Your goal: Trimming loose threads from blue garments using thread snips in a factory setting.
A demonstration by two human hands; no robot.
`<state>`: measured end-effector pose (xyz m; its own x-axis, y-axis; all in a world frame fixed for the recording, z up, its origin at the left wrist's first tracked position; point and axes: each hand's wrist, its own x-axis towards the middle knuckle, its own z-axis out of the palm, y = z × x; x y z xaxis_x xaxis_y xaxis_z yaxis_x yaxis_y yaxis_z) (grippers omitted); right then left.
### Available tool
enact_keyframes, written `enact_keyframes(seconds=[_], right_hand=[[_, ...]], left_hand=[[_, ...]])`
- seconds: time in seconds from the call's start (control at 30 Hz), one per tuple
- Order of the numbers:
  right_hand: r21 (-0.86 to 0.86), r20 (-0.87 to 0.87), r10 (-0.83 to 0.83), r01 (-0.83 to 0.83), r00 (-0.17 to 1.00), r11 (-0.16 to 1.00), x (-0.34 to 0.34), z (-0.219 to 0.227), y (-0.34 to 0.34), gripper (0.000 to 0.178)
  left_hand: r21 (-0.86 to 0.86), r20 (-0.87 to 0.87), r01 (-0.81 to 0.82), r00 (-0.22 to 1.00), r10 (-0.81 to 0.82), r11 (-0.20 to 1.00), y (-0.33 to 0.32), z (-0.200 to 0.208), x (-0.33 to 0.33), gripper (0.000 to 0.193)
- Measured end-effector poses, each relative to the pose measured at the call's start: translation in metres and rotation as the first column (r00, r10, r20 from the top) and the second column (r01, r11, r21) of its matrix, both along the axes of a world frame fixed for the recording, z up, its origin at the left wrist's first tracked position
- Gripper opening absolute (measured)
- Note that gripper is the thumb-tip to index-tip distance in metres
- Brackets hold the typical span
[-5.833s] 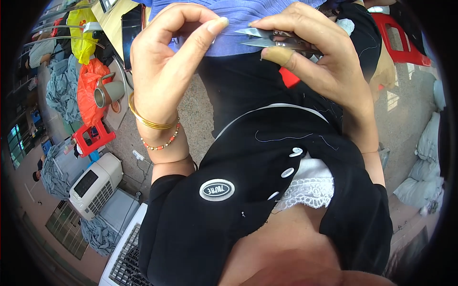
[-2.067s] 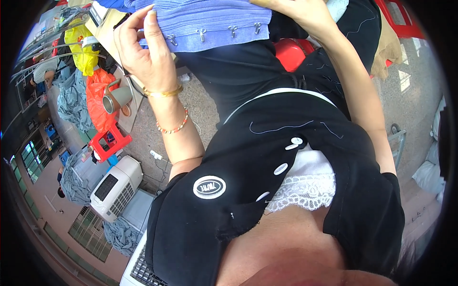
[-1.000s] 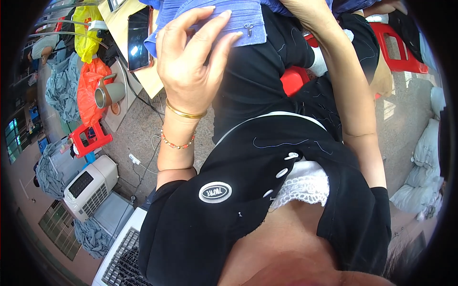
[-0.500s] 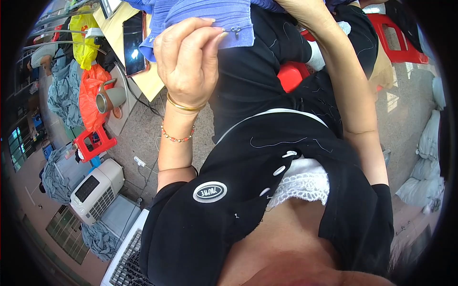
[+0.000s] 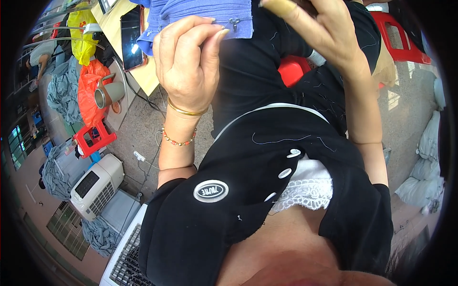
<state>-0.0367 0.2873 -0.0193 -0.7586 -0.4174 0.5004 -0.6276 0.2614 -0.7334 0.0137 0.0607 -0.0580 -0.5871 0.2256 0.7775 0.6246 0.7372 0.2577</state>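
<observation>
My left hand [image 5: 188,62], with a gold bangle and a beaded bracelet at the wrist, pinches the edge of a ribbed blue-violet knit fabric [image 5: 191,14] between thumb and fingers. A small, dark, bow-shaped piece [image 5: 234,23] sits on the fabric beside those fingertips; its exact kind is unclear. My right hand [image 5: 329,33] is raised to the right of the fabric, apart from it as far as shows. One of its digits, wrapped in yellow [image 5: 281,7], stretches out to the left. The upper edge of the view cuts off its other fingers.
A phone [image 5: 133,38] lies on a pale board at the left. Beyond are a yellow bag [image 5: 82,33], a red bag [image 5: 90,90], a mug [image 5: 110,93], a red stool [image 5: 98,138] and a white air cooler [image 5: 98,183]. Another red stool [image 5: 400,38] stands at the right, near white bundles [image 5: 422,186].
My right hand has come down and into view, its wrapped digit now stretched leftward. My left hand keeps its pinch on the fabric, which has shifted slightly upward.
</observation>
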Motion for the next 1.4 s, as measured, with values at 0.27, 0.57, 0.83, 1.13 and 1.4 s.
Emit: enact_keyframes(seconds=[0.27,0.57,0.83,1.13,1.4], right_hand=[[0.148,-0.268,-0.019,0.061,0.963,0.987,0.013,-0.011,0.0,0.036],[-0.075,-0.563,-0.107,0.078,0.819,0.994,-0.017,-0.049,-0.024,0.028],[-0.42,-0.718,-0.266,-0.096,0.643,0.902,-0.018,-0.052,-0.034,0.028],[-0.01,-0.027,-0.182,0.182,0.983,0.983,0.012,-0.027,0.013,0.035],[-0.073,0.024,-0.179,0.181,0.983,0.981,0.013,-0.049,0.026,0.035]], left_hand=[[0.028,0.01,-0.007,1.0,0.006,1.0,0.001,-0.002,0.0,0.017],[0.048,0.019,-0.011,1.0,0.01,0.999,0.006,-0.002,0.001,0.018],[0.045,0.089,0.003,0.996,-0.007,0.999,0.002,-0.001,0.012,0.02],[-0.205,-0.014,0.223,0.973,-0.23,0.953,-0.011,0.005,0.01,0.032],[-0.049,0.029,0.143,0.989,-0.142,0.988,-0.013,0.015,-0.026,0.02]])
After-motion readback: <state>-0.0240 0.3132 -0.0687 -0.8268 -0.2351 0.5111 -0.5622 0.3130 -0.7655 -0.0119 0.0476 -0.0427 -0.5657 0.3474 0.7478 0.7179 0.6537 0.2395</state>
